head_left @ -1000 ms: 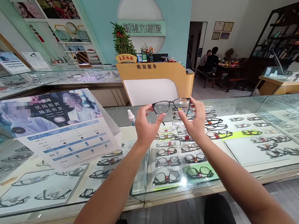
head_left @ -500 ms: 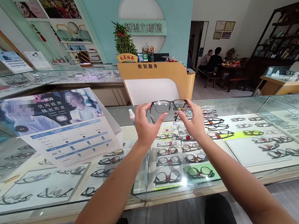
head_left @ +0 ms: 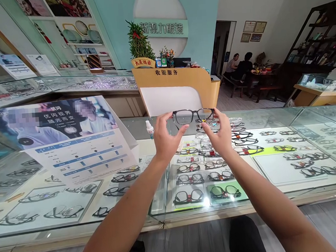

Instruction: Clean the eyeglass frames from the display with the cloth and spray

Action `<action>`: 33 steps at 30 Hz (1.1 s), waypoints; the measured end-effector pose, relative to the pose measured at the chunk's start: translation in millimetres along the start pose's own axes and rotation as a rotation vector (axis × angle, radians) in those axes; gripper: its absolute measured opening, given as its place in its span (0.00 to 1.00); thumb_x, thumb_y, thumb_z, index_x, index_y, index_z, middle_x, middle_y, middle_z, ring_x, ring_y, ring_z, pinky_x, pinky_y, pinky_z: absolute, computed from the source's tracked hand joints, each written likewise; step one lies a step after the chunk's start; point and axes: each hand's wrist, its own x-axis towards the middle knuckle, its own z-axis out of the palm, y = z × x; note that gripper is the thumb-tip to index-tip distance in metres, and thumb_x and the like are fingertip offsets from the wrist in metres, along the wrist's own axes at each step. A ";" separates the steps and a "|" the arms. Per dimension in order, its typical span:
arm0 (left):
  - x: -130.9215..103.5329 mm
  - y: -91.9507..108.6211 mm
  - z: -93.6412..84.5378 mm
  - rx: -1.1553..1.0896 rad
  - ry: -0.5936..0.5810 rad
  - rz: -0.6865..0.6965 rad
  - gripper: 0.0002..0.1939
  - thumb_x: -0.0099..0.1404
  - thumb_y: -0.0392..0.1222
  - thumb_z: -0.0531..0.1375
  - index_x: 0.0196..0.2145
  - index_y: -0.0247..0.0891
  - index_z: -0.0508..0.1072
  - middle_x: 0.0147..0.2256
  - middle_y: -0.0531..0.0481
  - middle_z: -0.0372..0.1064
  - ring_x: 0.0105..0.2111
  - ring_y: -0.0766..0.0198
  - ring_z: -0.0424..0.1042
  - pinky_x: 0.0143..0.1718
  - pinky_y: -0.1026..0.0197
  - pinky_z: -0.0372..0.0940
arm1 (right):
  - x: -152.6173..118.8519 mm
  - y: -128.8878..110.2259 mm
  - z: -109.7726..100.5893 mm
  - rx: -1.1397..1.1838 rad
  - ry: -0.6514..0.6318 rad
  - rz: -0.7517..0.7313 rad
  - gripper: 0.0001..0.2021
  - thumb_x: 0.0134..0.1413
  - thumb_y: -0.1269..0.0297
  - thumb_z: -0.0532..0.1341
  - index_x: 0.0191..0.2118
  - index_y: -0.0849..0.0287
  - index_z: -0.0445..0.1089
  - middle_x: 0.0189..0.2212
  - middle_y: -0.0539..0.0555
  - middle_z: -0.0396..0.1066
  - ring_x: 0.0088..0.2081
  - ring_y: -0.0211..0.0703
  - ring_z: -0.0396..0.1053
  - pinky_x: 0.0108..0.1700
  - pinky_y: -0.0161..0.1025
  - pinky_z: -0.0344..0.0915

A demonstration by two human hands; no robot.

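Note:
A pair of dark-rimmed eyeglasses [head_left: 194,112] is held up above the glass showcase, lenses facing me. My left hand [head_left: 168,135] pinches the frame's left end between thumb and fingers. At the other end my right hand [head_left: 220,132] grips the frame in the same way. Beneath the hands, under the glass, lie rows of eyeglasses, among them a black pair [head_left: 188,196] and a pair on a green card [head_left: 224,191]. A small white spray bottle [head_left: 150,129] stands just left of my left hand.
A folded cardboard sign [head_left: 80,147] stands on the showcase [head_left: 163,223] at left. Beyond it is a wooden cashier counter [head_left: 176,77] with a leafy plant [head_left: 139,41]. Two people [head_left: 240,67] sit at a table at the back right. A smaller display case [head_left: 320,88] stands at right.
The eyeglasses have risen slightly and tilted so their front faces me more squarely. Both hands moved a little to the right with them. More of the spray bottle shows.

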 end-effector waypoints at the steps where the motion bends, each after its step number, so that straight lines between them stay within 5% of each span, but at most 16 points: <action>1: -0.2 -0.3 0.4 -0.024 -0.026 -0.030 0.31 0.69 0.54 0.75 0.63 0.43 0.72 0.57 0.40 0.79 0.57 0.48 0.81 0.59 0.43 0.77 | 0.6 -0.3 -0.7 -0.007 0.013 -0.016 0.36 0.71 0.40 0.66 0.75 0.51 0.64 0.63 0.66 0.76 0.61 0.62 0.75 0.62 0.64 0.75; 7: -2.3 -1.8 4.9 -0.175 -0.173 -0.220 0.31 0.68 0.49 0.74 0.64 0.43 0.70 0.62 0.38 0.79 0.61 0.47 0.81 0.65 0.40 0.76 | 2.6 -5.4 -4.5 -0.062 0.097 -0.114 0.36 0.69 0.42 0.68 0.75 0.48 0.63 0.63 0.66 0.73 0.62 0.64 0.71 0.63 0.68 0.73; 12: -4.9 -1.8 8.4 -0.210 -0.173 -0.272 0.33 0.67 0.50 0.75 0.63 0.44 0.68 0.62 0.37 0.78 0.61 0.47 0.82 0.64 0.40 0.76 | 1.8 -8.7 -5.0 -0.069 0.086 -0.141 0.36 0.68 0.43 0.70 0.74 0.48 0.63 0.62 0.66 0.72 0.62 0.65 0.71 0.62 0.67 0.74; 26: -5.6 0.9 3.9 0.067 0.074 0.057 0.39 0.64 0.54 0.78 0.65 0.44 0.66 0.62 0.36 0.71 0.64 0.43 0.73 0.60 0.39 0.74 | -5.5 3.3 5.0 -0.027 -0.087 -0.020 0.37 0.73 0.41 0.64 0.78 0.53 0.61 0.66 0.68 0.76 0.66 0.64 0.76 0.68 0.67 0.72; 33: -7.5 -0.1 7.1 0.010 0.019 -0.038 0.39 0.65 0.52 0.78 0.66 0.45 0.66 0.64 0.36 0.71 0.66 0.43 0.74 0.61 0.39 0.76 | -3.0 0.3 1.9 -0.022 -0.004 -0.084 0.37 0.72 0.44 0.67 0.77 0.51 0.59 0.66 0.68 0.73 0.63 0.63 0.75 0.64 0.66 0.75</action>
